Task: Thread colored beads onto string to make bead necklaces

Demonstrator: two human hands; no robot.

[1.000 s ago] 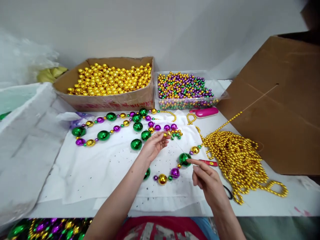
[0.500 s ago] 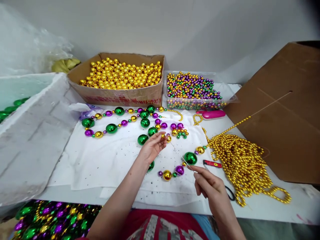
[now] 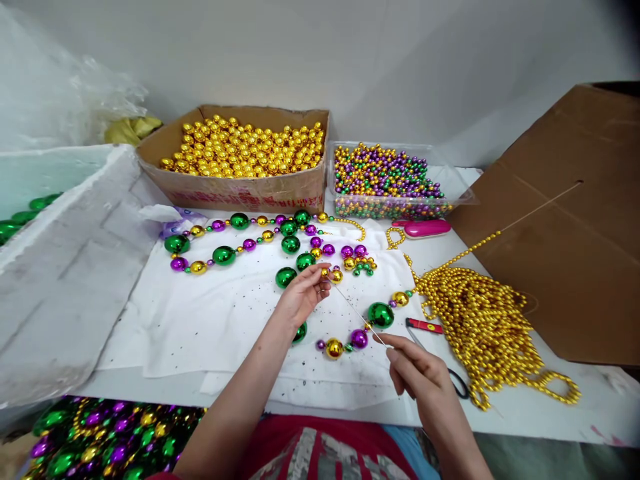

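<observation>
My left hand (image 3: 306,292) pinches a gold bead (image 3: 324,273) at its fingertips, beside a second gold bead (image 3: 336,276) and a tiny purple one. From these beads a thin, straight pale cord (image 3: 356,312) slants down to my right hand (image 3: 417,370), whose thumb and fingers close on it; it could be a needle. Just beyond the right fingers lies a strung section of beads, with a big green bead (image 3: 381,315), a purple bead (image 3: 359,339) and a gold bead (image 3: 335,348). Loose green beads (image 3: 286,277) and purple beads (image 3: 347,251) lie around my left hand.
At the back stand a carton of gold beads (image 3: 235,175) and a clear tub of small mixed beads (image 3: 395,203). Gold bead chains (image 3: 485,327) pile up at right before a brown box (image 3: 560,233). A red cutter (image 3: 426,326) and finished-looking garland (image 3: 224,255) lie on white cloth.
The gold beads at my left fingertips have shifted slightly left. My right hand stays nearly in place, and more of the pale line shows between the hands.
</observation>
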